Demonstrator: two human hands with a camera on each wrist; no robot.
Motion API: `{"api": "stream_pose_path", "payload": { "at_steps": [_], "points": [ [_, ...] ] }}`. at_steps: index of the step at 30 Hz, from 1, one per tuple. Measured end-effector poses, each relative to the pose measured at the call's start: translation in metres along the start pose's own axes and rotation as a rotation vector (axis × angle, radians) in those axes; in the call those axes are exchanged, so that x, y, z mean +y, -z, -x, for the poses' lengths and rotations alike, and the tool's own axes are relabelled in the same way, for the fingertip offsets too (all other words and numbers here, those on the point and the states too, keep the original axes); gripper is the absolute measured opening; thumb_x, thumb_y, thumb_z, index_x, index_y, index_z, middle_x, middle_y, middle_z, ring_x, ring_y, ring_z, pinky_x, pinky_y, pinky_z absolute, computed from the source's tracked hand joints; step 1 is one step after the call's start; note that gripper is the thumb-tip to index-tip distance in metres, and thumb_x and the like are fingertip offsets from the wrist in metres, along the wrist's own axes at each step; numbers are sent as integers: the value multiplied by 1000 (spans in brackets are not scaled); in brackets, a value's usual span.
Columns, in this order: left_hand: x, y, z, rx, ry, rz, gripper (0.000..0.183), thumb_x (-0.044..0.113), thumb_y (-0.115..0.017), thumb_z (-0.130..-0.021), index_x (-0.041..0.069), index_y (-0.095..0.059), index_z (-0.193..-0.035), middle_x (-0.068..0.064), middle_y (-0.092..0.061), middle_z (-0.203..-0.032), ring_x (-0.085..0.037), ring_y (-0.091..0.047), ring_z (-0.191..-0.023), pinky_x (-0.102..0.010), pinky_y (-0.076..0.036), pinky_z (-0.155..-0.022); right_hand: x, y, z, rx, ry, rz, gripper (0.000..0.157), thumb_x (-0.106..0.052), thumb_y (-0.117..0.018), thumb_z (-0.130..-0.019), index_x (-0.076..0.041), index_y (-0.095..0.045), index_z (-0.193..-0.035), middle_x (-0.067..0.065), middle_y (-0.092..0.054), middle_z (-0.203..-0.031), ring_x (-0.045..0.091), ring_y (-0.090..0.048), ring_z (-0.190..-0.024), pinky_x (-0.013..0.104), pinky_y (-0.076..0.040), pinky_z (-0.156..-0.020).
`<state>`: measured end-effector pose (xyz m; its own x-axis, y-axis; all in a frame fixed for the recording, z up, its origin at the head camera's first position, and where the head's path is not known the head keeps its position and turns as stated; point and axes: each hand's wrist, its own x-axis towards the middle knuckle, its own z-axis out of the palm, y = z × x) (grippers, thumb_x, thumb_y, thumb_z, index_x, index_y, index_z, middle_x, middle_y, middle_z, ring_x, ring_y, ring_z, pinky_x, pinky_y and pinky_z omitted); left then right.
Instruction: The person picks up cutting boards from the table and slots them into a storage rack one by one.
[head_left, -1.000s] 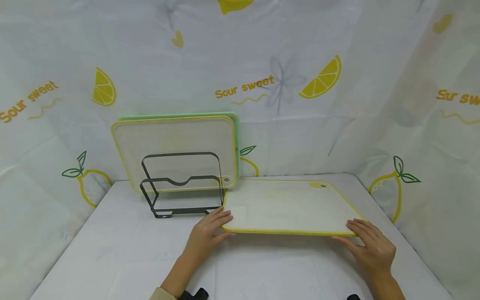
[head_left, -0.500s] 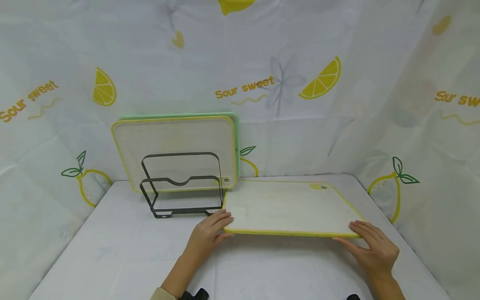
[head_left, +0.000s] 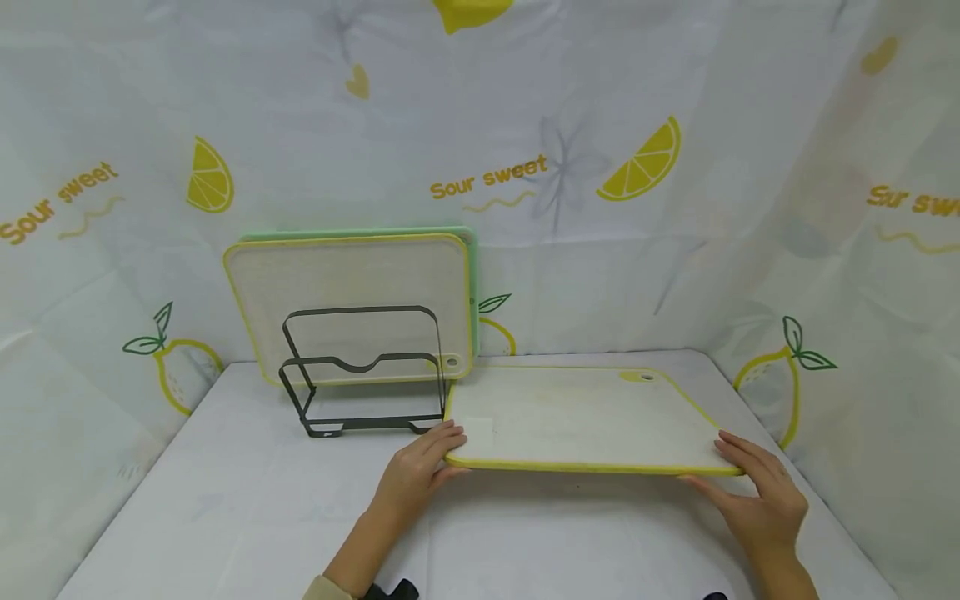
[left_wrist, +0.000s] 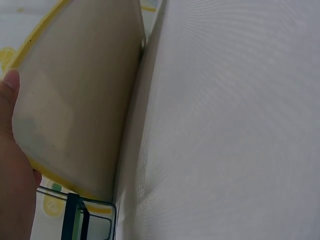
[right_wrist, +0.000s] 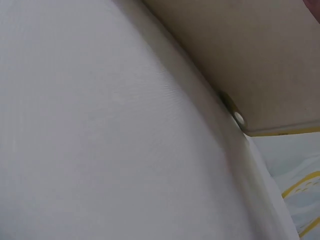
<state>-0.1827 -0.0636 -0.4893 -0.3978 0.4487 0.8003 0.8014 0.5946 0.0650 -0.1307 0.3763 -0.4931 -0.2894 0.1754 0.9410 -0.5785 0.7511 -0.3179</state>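
A white cutting board (head_left: pixel 577 417) with a yellow edge tilts up from the table, its near edge raised and its far edge down by the cloth. My left hand (head_left: pixel 408 475) pinches its near left corner, fingers above and thumb below. At the near right corner my right hand (head_left: pixel 761 492) holds it, fingertips on the right edge and thumb underneath. The left wrist view shows the board's underside (left_wrist: pixel 80 95) with my left thumb (left_wrist: pixel 9 87) against it. In the right wrist view the board's hanging hole (right_wrist: pixel 239 118) sits close to the table surface.
Left of the board stands a black wire rack (head_left: pixel 367 421). Behind its front frames lean a yellow-edged white board (head_left: pixel 345 275) and a green one (head_left: pixel 474 283). A lemon-print cloth (head_left: pixel 600 275) hangs at the back and sides of the white table (head_left: pixel 225 517).
My right hand has slid a little to the right around the board's near right corner. The left hand keeps its grip; the rack and the boards by it have not moved.
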Motion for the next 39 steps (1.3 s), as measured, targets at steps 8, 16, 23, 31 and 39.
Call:
{"api": "stream_pose_path", "payload": {
  "at_steps": [8,16,23,31,39],
  "points": [
    [1,0,0,5,2,18,46,26,-85,-70,5,-72,-108,-8,-75,-113,-27,-72,-110,-32,-57,-94,15,10,9,-193,-228,-53,87,-55,-89,-63,10,-69,-116,-21,-62,-133,-14,-53,-125,0,-38,-103],
    [0,-2,1,48,-46,-16,42,31,-82,-75,6,-73,-106,-6,-76,-110,-26,-73,-105,-31,-59,-90,16,6,12,-82,-205,-87,91,-62,-87,-59,14,-71,-107,-22,-67,-121,-12,-60,-116,3,-42,-100],
    [0,-1,-1,64,-49,5,44,28,-85,-69,8,-73,-106,-5,-74,-110,-25,-72,-105,-31,-59,-90,11,5,10,-31,-218,-87,93,-63,-87,-57,16,-71,-103,-25,-67,-117,-12,-62,-112,4,-42,-101],
    [2,5,-5,65,-36,30,38,32,-81,-76,9,-73,-105,-5,-74,-110,-23,-71,-104,-31,-59,-90,4,4,4,5,-229,-120,90,-55,-92,-54,18,-70,-102,-24,-69,-114,-10,-63,-110,5,-44,-100],
    [2,7,-8,85,-37,52,34,35,-77,-81,10,-74,-104,-5,-73,-107,-23,-71,-102,-30,-58,-90,-6,5,-3,26,-227,-149,89,-51,-93,-56,23,-67,-99,-24,-70,-110,-10,-64,-107,4,-44,-98]
  ]
}}
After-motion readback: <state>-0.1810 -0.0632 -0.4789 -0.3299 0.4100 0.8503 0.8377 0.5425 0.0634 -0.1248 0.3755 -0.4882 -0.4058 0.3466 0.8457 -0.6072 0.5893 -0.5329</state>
